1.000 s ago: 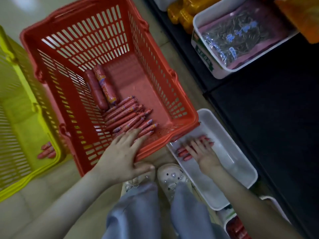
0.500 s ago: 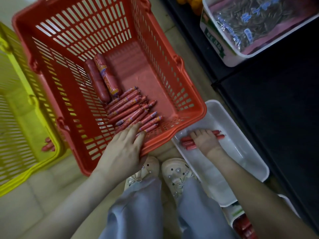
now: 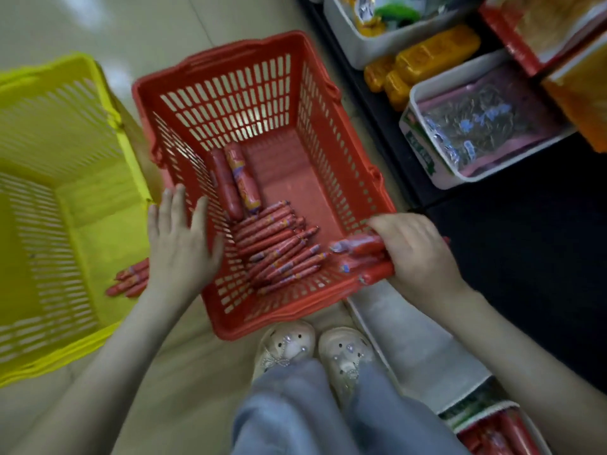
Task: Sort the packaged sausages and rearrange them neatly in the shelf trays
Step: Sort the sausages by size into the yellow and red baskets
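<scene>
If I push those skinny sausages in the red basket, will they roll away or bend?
The skinny sausages are round, so they'd probably roll sideways, though lying packed side by side in the red basket should slow them. They likely stay stiff: the bundle poking out of the right hand doesn't droop.

Sausages (image 3: 279, 252) lie in the middle basket (image 3: 230, 103), between the left basket (image 3: 49, 126) and the shelf tray (image 3: 414, 93).

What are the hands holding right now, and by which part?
The right hand grips a bundle of thin sausages across their shafts, ends protruding; the left hand holds nothing.
</scene>
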A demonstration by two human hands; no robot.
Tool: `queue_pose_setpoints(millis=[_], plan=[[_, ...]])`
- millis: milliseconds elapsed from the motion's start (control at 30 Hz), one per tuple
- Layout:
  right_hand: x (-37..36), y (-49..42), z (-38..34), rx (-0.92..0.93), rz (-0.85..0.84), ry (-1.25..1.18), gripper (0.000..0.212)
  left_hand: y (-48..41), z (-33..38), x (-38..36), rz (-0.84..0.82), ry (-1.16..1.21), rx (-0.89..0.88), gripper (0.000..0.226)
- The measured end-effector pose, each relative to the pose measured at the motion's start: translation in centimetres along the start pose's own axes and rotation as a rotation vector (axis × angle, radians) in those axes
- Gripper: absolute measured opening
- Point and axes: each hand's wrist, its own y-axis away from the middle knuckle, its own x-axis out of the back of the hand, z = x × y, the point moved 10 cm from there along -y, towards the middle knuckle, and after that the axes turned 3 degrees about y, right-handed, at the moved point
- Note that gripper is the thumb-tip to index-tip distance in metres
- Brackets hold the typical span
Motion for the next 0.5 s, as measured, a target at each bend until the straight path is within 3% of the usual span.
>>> queue_pose_setpoints(millis=[100, 267, 333, 400, 500], plan=[[-6.2, -5.7, -4.4, 0.206, -0.191, 0.031, 0.036, -0.3, -1.4, -1.1, -0.036, 0.013, 0.035, 0.068], [-21.5, -6.9, -8.6, 0.339, -0.603, 0.195, 0.037, -0.3, -1.5, -0.9, 0.07, 0.058, 0.022, 0.064], [-27.2, -5.0, -8.4, 0.349, -0.855, 0.294, 0.043, -0.3, -1.7, -1.0, 0.098, 0.063, 0.017, 0.061], [-31.3, -1.7, -7.5, 0.276, -1.223, 0.307, 0.052, -0.3, -1.6, -1.0, 0.115, 0.073, 0.012, 0.059], [-32.7, -0.6, -7.6, 0.223, -1.263, 0.322, 0.068, -0.4, -1.6, -1.1, 0.129, 0.092, 0.012, 0.057]])
